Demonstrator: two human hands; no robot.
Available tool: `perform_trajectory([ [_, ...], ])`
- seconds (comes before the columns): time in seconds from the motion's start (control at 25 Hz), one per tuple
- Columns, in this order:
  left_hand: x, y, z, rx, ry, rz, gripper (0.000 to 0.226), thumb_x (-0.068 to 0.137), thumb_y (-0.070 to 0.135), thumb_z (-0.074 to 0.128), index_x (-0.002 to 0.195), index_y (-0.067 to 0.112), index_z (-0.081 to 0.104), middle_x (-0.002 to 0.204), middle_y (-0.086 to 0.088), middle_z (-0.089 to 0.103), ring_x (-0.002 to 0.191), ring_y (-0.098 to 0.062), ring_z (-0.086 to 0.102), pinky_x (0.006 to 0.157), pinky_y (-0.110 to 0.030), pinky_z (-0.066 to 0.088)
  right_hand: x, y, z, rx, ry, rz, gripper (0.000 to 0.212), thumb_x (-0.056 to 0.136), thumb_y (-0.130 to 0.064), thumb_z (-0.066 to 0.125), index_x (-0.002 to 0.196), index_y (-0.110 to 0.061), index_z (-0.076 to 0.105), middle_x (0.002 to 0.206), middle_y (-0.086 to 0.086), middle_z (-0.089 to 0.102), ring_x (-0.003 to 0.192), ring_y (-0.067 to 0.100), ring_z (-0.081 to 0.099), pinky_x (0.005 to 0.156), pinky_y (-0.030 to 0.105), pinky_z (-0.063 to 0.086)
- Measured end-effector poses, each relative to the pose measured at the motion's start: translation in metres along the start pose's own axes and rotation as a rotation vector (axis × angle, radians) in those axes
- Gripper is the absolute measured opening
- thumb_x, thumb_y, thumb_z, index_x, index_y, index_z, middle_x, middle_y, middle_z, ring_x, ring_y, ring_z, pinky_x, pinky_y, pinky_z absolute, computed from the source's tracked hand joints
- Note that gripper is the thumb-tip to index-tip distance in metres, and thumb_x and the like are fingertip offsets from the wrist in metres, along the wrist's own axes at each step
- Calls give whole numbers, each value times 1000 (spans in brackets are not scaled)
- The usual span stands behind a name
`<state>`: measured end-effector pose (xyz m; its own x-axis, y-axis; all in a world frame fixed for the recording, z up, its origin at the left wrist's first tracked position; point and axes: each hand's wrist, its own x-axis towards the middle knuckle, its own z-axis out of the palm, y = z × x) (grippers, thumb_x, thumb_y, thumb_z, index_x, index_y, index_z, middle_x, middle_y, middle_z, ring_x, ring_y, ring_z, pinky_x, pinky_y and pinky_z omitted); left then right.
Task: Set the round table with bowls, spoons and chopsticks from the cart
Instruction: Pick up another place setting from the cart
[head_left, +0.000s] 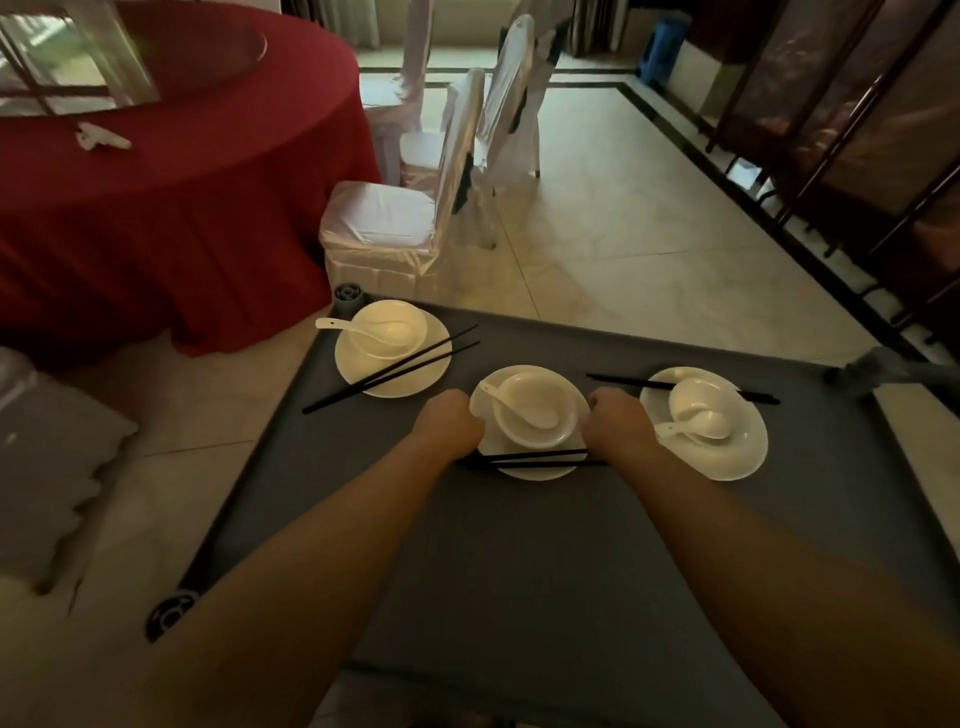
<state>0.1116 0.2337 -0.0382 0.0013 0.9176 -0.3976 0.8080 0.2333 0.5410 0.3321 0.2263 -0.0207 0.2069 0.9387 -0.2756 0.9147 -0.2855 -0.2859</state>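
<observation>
Middle plate (535, 467), gripped by both hands (530, 423)

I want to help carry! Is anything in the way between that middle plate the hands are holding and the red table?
Both hands, left hand and right hand, grip the middle plate on the cart. Toward the red table, another plate set sits on the cart's far-left corner, and a covered chair stands beside the table.
</observation>
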Motion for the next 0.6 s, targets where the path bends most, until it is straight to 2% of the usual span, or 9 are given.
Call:
perform_trajectory([
  [0.12,3,0,4,-82,7,-45,23,88,10,59,109,12,69,106,-11,69,93,-27,66,77,-38,58,7,0,3,-3,-5,-4,21,91,-6,57,107,-5,70,106,16,72,97,33,68,77,39,55],
  [0.24,0,-2,6,-211,-7,-103,36,85,2,58,116,16,69,109,-9,69,97,-30,68,81,-47,62,8,3,4,22,-21,12,22,89,-2,58,107,-3,71,106,17,72,97,35,68,76,39,55],
  [0.6,-31,-28,4,-338,-14,-203,41,86,-5,62,120,17,68,107,-5,69,99,-28,69,77,-48,64,-10,0,8,160,-74,-35,23,87,1,59,100,-8,76,100,13,73,90,28,66,75,39,57],
])
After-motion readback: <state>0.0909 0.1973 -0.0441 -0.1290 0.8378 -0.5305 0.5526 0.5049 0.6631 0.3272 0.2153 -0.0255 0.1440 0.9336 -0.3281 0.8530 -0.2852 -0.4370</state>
